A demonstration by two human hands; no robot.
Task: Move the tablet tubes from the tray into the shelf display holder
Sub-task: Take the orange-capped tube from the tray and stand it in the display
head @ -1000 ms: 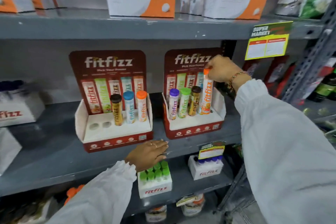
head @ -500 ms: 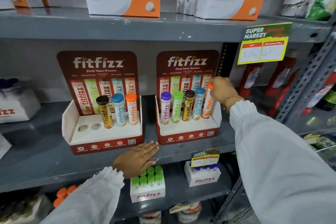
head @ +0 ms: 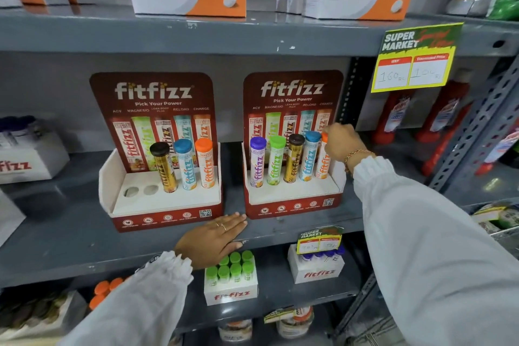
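Tablet tubes fill two red Fitfizz display holders on a grey supermarket shelf (head: 70,233). In the left holder (head: 160,199), three tubes stand upright at its right side, brown-capped (head: 164,167), blue-capped (head: 185,164) and orange-capped (head: 206,163), while two round holes (head: 140,191) at its left sit open, a sign that this display needs two more. The person's left hand (head: 213,239) lies flat and open on the near shelf edge between the holders, holding nothing, apparently as a brace for the reach. Below it, on the lower shelf, a white tray of green-capped tubes (head: 230,278) waits near, with a tray of purple-capped tubes (head: 317,267) to its right, likely the stock for those gaps. The right holder (head: 292,199) carries a full row: purple (head: 257,161), green (head: 276,160), brown (head: 295,159), blue (head: 310,156) and, at the far right end, an orange tube (head: 323,163). The right hand (head: 341,143) is closed around that orange tube's top, seemingly seating it upright in its slot. A yellow price tag (head: 415,59) hangs from the shelf above.
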